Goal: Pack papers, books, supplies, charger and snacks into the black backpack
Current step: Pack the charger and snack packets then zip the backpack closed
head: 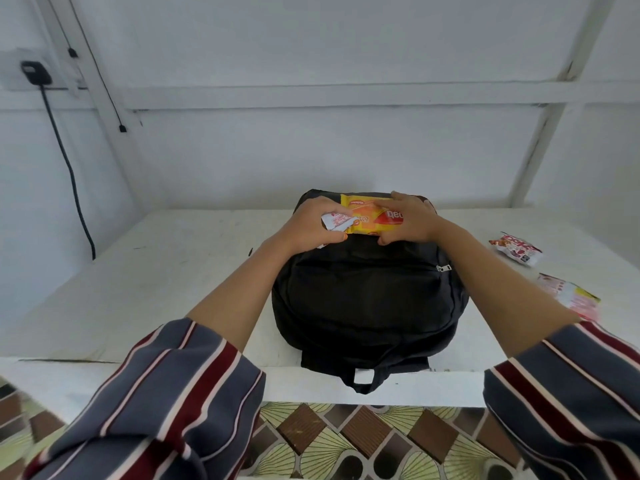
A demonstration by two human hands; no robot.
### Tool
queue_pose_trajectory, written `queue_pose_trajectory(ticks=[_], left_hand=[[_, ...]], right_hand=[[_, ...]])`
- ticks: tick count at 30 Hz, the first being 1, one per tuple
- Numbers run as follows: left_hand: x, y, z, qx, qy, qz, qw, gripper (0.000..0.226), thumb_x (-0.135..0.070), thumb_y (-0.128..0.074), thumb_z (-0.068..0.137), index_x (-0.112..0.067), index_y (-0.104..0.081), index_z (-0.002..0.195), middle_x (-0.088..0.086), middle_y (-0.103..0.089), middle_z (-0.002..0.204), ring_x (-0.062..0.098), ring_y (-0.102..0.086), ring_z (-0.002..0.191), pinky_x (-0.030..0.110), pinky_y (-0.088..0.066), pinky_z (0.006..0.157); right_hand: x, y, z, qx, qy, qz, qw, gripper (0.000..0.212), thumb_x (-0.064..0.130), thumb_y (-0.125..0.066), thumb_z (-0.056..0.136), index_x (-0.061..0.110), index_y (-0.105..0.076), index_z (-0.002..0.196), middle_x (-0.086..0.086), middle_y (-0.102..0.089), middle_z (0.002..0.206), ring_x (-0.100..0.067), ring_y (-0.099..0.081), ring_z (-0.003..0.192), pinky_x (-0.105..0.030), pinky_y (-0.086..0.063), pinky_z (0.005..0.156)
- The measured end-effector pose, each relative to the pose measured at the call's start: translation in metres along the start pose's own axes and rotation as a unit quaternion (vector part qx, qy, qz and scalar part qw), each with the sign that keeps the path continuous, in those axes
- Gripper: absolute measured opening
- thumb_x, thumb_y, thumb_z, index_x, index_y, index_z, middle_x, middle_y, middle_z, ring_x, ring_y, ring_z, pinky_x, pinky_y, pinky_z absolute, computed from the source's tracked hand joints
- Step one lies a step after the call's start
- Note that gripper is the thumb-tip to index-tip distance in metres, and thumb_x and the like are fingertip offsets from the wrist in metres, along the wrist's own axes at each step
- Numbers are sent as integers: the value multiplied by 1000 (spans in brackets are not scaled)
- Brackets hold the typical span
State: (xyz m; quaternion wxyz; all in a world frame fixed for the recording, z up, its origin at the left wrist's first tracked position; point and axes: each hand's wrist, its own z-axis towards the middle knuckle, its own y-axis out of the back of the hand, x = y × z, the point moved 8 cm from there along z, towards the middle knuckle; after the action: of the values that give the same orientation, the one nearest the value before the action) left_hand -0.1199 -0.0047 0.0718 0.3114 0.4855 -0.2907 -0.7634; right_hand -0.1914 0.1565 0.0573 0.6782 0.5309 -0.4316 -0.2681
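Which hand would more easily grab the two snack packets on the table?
The right hand. The red packet and the pink packet lie right of the backpack, beside that arm; the left hand grips a white wrapper and the yellow packet.

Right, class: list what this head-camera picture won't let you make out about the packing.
1. Inside of the black backpack: head view, its own fabric hides the contents.
2. Lettering on the yellow snack packet: head view, left hand and right hand cover its ends.
3. The flat packet on the table: head view, the right forearm overlaps it; print blurred.
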Motion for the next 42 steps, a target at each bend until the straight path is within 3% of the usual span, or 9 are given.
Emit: queue_pose_trajectory(ticks=[8, 12, 17, 21, 28, 31, 35, 38, 42], left_hand=[[-4, 3, -1, -12, -2, -16, 1000, 41, -15, -75, 74, -21, -65, 114, -4, -56, 106, 11, -51, 99, 14, -38, 71], [-9, 9, -3, -32, 0, -44, 999, 41, -13, -74, 75, -20, -64, 115, 0, -57, 109, 15, -52, 102, 28, -45, 81], [-13, 9, -5, -33, 1, -85, 996, 50, -13, -76, 73, -23, -60, 120, -1, -58, 113, 10, -53, 103, 23, -45, 82], [-22, 2, -11, -9, -1, -121, 993, 66, -11, -77, 72, -22, -46, 129, -5, -53, 116, 5, -50, 106, 4, -38, 78], [-32, -11, -20, 34, -9, -137, 990, 72, -15, -78, 73, -23, -38, 132, -9, -45, 118, 10, -49, 111, 16, -42, 85], [-37, -18, -23, 62, -7, -152, 986, 60, -23, -73, 79, -28, -43, 130, -12, -47, 118, 9, -51, 111, 21, -44, 90], [-31, -20, -25, 48, 36, -244, 968, 28, -30, -48, 96, -23, -54, 122, -8, -53, 119, 8, -51, 113, 24, -41, 95], [-23, -15, -26, 0, -13, -123, 992, 20, -15, -49, 95, -16, -62, 110, -4, -53, 118, 13, -47, 118, 26, -37, 98], [-8, -31, -31, 65, -46, -1, 997, 24, -7, -65, 83, -23, -69, 99, 5, -42, 139, 21, -31, 134, 40, -22, 111]], right_hand=[[-1, -1, -4, -4, 12, 7, 1000, 92, 44, -76, 66, 39, -26, 144, -4, -10, 157, -26, -7, 144, -53, 0, 115], [10, 3, -10, -22, 25, 30, 999, 88, 35, -76, 72, 33, -26, 145, -2, -11, 157, -24, -7, 144, -53, -1, 115], [40, 10, -27, -46, 90, 161, 982, 83, 19, -79, 71, 26, -37, 141, 0, -25, 153, -18, -19, 141, -42, -16, 116], [58, 9, -38, -67, 124, 218, 966, 71, 13, -79, 68, 24, -49, 132, 1, -50, 135, -16, -45, 123, -32, -36, 105], [66, 1, -55, -89, 164, 204, 961, 54, 8, -77, 72, 15, -59, 123, -2, -60, 122, -12, -52, 109, -22, -41, 93], [65, 0, -61, -108, 176, 196, 959, 41, 5, -76, 73, 10, -65, 112, -5, -64, 112, -17, -56, 101, -23, -45, 86], [53, 6, -71, -129, 152, 197, 960, 38, 1, -75, 73, 7, -66, 109, -7, -64, 107, -19, -58, 96, -23, -49, 80], [41, 6, -78, -107, 139, 226, 958, 38, 4, -76, 73, 9, -67, 110, -6, -65, 109, -23, -61, 100, -31, -52, 87], [29, 1, -87, -84, 129, 222, 963, 38, 4, -76, 73, 12, -67, 109, -1, -65, 108, -18, -60, 104, -29, -52, 88]])
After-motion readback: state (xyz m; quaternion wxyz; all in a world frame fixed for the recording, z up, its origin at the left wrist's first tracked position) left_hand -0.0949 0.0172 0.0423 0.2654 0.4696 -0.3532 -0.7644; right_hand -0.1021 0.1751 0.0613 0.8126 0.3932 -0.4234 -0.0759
